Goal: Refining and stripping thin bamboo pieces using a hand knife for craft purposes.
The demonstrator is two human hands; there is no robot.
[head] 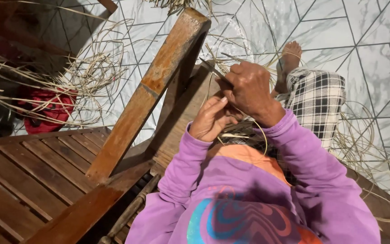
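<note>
My right hand [248,86] is closed around a thin dark blade [211,70] that points up and left. Just below it, my left hand [211,118] pinches a thin pale fibre strip [254,123] that curves down past my wrist. Both hands are held close together over my lap, above a wooden seat edge. I wear purple sleeves and checked black-and-white trousers [317,101]. My bare foot [290,56] rests on the tiled floor beyond.
A slanted wooden chair arm [152,88] rises on the left of my hands. A slatted wooden seat [28,176] lies at lower left. Loose pale fibre strips [91,72] spread over the marble-pattern tiles, with a red cloth [46,110] at left.
</note>
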